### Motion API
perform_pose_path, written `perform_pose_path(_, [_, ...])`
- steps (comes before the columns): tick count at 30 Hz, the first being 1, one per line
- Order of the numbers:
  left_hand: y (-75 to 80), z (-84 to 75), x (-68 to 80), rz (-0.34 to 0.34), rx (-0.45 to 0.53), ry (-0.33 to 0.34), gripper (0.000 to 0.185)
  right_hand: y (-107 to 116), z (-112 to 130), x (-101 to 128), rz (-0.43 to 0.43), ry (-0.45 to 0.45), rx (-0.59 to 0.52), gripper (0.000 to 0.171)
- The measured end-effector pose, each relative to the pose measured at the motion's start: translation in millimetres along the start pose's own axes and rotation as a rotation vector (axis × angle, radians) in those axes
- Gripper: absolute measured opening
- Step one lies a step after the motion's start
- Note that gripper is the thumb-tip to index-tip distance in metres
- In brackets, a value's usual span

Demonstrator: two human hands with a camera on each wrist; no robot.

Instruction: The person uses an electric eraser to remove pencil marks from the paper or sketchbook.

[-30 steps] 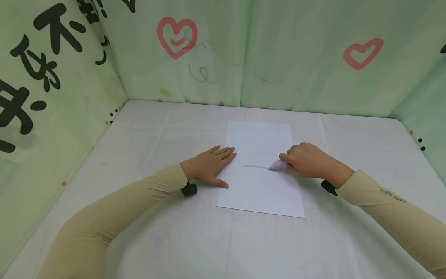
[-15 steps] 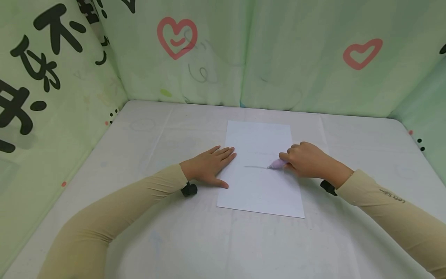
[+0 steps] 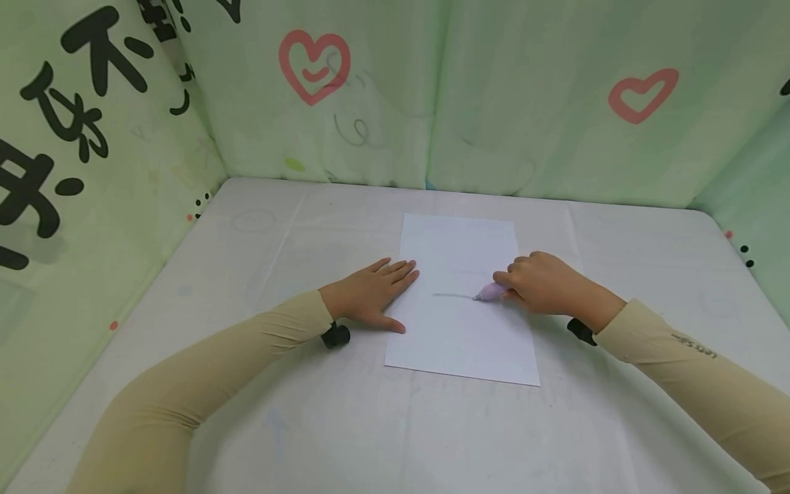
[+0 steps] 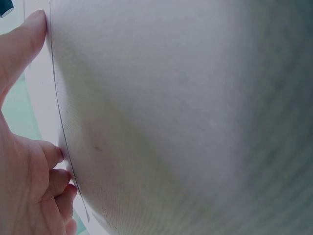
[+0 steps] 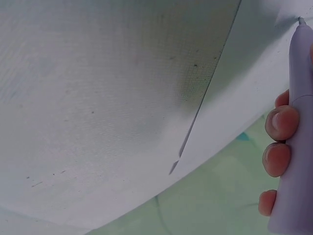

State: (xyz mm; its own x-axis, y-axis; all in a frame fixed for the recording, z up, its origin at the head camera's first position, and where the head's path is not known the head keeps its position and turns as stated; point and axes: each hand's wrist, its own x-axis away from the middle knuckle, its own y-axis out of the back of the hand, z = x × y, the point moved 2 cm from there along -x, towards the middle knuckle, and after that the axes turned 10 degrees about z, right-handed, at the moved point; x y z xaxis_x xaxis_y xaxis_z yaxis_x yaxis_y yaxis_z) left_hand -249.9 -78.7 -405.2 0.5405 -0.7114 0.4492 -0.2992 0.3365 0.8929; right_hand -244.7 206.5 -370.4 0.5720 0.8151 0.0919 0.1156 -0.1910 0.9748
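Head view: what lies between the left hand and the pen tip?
Head view: only bare sheet of paper and a short grey line from the pen toward the left hand.

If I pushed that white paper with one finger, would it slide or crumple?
Probably slide: the paper is one thin flat sheet on a smooth table. It likely flops when lifted. The left hand resting flat on its edge suggests it shifts easily.

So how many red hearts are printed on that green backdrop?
2. One red heart with a smile inside is on the back wall, upper left of the sheet of paper. The other heart is further right on the same wall. Others may lie outside the view.
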Motion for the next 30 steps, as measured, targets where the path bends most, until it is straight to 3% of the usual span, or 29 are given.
perform_pose_path(30, [2.8, -1.8, 3.2, 0.010, 0.014, 0.000, 0.098, -1.1, 0.6, -4.2, 0.011, -0.007, 0.000, 0.025])
